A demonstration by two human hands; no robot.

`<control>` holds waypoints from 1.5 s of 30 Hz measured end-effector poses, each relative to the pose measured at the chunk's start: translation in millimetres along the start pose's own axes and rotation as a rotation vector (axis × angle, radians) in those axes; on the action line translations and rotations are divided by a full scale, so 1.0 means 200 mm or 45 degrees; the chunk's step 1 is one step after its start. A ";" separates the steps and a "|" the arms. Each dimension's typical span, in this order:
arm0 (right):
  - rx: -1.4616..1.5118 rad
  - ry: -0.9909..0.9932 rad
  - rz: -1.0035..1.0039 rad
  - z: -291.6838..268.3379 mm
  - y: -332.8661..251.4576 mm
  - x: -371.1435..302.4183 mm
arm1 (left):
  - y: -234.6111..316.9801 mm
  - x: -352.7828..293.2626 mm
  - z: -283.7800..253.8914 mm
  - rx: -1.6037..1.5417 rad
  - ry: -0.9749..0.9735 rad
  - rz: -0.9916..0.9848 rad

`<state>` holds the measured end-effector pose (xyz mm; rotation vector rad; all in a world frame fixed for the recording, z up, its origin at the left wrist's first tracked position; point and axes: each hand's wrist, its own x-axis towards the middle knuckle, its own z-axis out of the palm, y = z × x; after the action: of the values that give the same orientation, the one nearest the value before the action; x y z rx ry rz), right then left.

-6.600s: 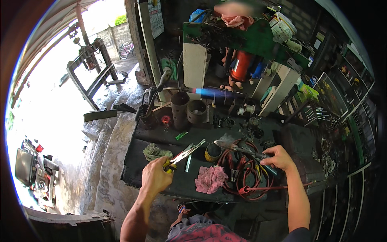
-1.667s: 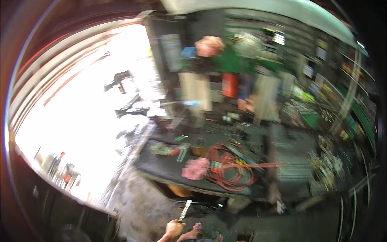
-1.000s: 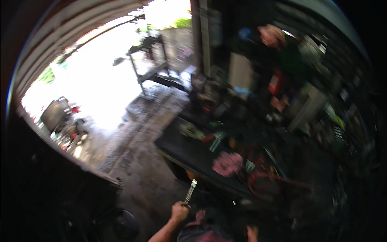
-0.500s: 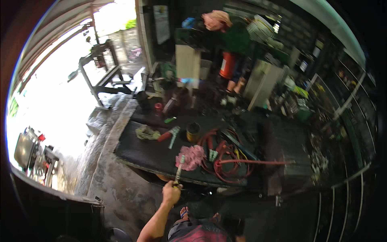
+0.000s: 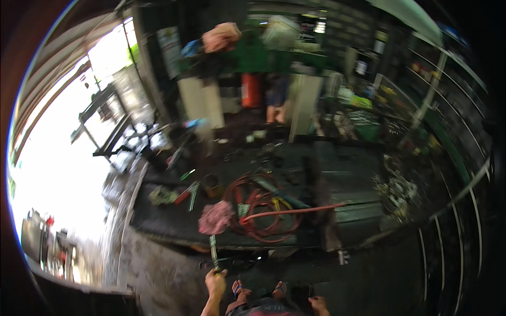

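Note:
My left hand [image 5: 215, 284] is closed around the near end of a long, slim silver metal tool [image 5: 213, 252]; its exact kind is too blurred to tell. The tool points away from me, its far end just short of a crumpled pink rag [image 5: 215, 217] on the dark workbench [image 5: 174, 224]. Low in the picture, my right hand [image 5: 318, 303] hangs beside my leg, apart from the bench, its fingers too blurred to read. Beyond the rag lie a coiled red hose [image 5: 258, 210], a tin can [image 5: 212, 185] and a red-handled tool [image 5: 187, 195].
A pale green rag [image 5: 163, 196] lies at the bench's left end. A metal cover plate [image 5: 353, 184] and a heap of metal parts [image 5: 398, 192] occupy the right. Behind, a person's legs [image 5: 275, 105] show near a red cylinder [image 5: 251, 89]. A metal frame [image 5: 108, 124] stands outside.
The view has swung right, so the bench appears further left. My left hand and the tool have drawn back toward me, off the pink rag. My right hand has come into sight.

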<state>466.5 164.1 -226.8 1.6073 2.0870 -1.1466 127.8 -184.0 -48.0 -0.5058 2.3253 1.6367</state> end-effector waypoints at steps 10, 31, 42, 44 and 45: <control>0.450 -0.278 0.082 -0.15 -0.38 0.11 | -0.10 -0.07 0.00 -0.019 0.041 0.089; 0.267 0.268 0.204 0.01 0.14 -0.11 | 0.21 0.33 0.10 0.171 -0.110 -0.053; 0.425 -0.016 0.368 -0.02 -0.02 -0.27 | 0.13 0.35 0.07 0.358 0.025 0.067; 0.364 0.033 0.295 -0.03 -0.08 -0.24 | 0.10 0.36 0.07 0.448 0.055 0.072; 0.358 0.053 0.270 -0.04 -0.11 -0.22 | 0.09 0.37 0.07 0.518 0.074 0.057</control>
<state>464.1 137.8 -185.1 1.9384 1.7857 -1.3877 52.8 -174.6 -66.5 -0.4172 2.6328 1.1281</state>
